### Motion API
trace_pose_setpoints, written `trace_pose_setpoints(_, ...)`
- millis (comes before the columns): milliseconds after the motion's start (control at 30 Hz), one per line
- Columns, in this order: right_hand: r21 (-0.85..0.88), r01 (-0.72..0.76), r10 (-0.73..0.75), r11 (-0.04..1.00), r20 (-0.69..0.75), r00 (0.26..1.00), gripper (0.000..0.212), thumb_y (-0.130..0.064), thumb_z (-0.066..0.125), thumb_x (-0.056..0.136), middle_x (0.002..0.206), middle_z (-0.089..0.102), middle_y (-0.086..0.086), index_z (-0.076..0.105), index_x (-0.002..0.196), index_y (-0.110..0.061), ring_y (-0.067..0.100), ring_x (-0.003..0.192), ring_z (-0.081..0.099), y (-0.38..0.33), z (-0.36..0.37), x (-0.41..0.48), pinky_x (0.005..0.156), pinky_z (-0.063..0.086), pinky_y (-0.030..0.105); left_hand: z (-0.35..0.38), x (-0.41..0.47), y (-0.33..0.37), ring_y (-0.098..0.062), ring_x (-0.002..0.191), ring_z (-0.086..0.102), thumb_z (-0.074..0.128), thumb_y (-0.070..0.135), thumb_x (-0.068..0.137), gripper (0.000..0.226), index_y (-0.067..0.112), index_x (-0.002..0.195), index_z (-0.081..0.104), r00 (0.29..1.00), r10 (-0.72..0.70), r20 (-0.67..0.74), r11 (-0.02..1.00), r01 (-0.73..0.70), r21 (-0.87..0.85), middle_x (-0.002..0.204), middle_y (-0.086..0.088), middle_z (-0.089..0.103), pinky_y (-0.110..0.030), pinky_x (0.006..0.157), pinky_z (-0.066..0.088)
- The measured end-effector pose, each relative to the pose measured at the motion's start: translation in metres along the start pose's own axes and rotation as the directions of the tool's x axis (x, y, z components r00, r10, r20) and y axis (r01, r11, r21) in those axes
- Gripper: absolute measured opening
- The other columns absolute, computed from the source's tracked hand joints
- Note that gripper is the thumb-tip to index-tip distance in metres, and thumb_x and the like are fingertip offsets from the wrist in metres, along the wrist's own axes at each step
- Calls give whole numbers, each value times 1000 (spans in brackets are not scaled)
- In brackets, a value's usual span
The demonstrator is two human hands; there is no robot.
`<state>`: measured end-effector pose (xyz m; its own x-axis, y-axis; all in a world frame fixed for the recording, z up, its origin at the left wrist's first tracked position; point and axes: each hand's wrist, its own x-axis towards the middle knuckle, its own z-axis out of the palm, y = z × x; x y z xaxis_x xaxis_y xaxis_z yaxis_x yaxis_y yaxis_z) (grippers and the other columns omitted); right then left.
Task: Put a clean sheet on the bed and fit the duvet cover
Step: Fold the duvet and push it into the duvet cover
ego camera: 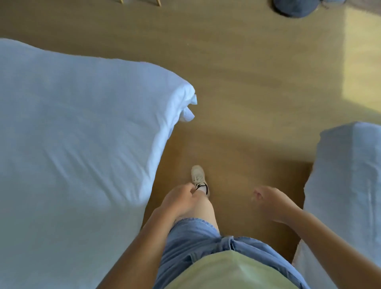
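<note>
A bed [72, 134] covered in white bedding fills the left side, and a loose fabric corner [188, 105] hangs off its far right corner. My left hand [181, 201] hovers over my knee beside the bed's edge, fingers loosely curled, holding nothing. My right hand [270, 203] hangs over the floor between the two beds, fingers also loosely curled and empty. Neither hand touches the bedding.
A second white-covered bed [346, 185] stands at the right. Brown floor [237, 86] runs between and beyond the beds. My white shoe [199, 177] steps forward in the gap. A dark blue object [294, 7] lies at the top, near two wooden furniture legs [158, 2].
</note>
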<state>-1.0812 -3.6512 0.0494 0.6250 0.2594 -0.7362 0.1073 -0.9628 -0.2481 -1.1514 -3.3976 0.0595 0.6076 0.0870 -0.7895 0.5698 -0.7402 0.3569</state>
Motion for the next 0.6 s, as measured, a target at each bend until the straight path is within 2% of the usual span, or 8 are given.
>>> trace_pose_setpoints(100,-27,-9,10,1000,46,999,21,-28,40,97,93,57,0,58,101,-18,18,83,52,-14,-60,70,78,46,29,-60,65,12,-18,114,54,44,46,91,52,19,136,45,998,-48,46,997,50,-52,134,-1,53,-29,91,43)
trace_pose_setpoints(233,59,-30,28,998,24,999,17,-22,42,92,76,54,0,48,78,-17,21,73,49,-41,-151,153,63,37,28,-159,153,36,-19,122,49,45,40,94,45,20,135,46,993,-100,66,995,101,-9,138,-1,49,-30,96,40)
trace_pose_setpoints(300,119,-2,1,993,7,1000,13,-23,44,92,84,58,-3,57,91,-17,17,76,53,-53,-201,188,64,39,27,-211,191,57,-18,103,52,43,39,94,29,22,116,52,994,-85,70,996,82,38,116,-1,54,-28,84,40)
trace_pose_setpoints(367,124,22,-22,992,-3,1000,21,-25,45,92,98,62,-4,59,107,-18,14,84,55,-62,-247,225,70,41,26,-261,232,80,-16,81,47,41,36,93,17,19,90,46,997,-64,37,995,61,73,91,-1,49,-27,72,38)
trace_pose_setpoints(433,110,20,-21,994,2,1000,25,-25,46,92,105,62,-3,59,112,-18,14,87,56,-65,-290,269,74,43,26,-305,274,108,-15,76,43,41,34,92,18,22,79,41,998,-61,32,995,58,83,80,3,44,-26,68,37)
trace_pose_setpoints(500,99,4,-6,995,19,1000,24,-24,46,93,106,63,-1,59,111,-17,16,89,58,-69,-330,317,76,47,28,-343,318,137,-18,89,50,41,35,93,14,25,91,50,996,-63,64,995,58,76,94,1,53,-27,76,40)
trace_pose_setpoints(567,59,7,-11,998,70,997,24,-22,43,94,109,63,2,58,111,-14,20,94,59,-72,-371,369,80,46,31,-377,360,165,-23,117,51,42,36,96,37,17,127,51,995,-61,85,997,57,48,129,-6,54,-31,94,39)
trace_pose_setpoints(600,36,15,-18,999,96,995,25,-21,41,95,110,63,4,59,111,-13,22,96,59,-74,-393,396,81,45,31,-392,378,177,-23,123,48,43,35,97,43,15,135,46,994,-62,92,998,60,16,138,-7,49,-31,97,38)
